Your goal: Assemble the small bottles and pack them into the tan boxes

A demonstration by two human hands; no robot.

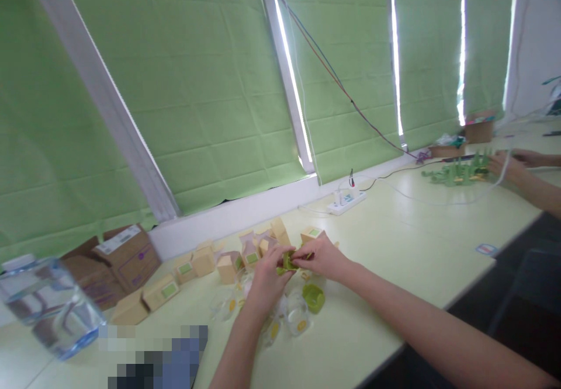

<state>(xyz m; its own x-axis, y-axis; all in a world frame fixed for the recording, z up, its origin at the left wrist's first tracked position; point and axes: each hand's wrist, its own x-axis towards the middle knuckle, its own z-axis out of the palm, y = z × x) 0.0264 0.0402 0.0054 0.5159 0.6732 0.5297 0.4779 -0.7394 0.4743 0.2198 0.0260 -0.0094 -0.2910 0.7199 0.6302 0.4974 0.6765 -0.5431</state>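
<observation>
My left hand and my right hand meet over the pale table, both with fingers closed on one small green piece. Just below them lie another green round piece and several small clear bags with yellow bits. Behind my hands stand several small tan boxes with green labels, some open. What exactly the green piece is stays unclear.
Brown cartons and a clear plastic water bottle sit at the left. A white power strip lies near the window sill. At the far right another person's hands work on green parts. The table edge runs along the right.
</observation>
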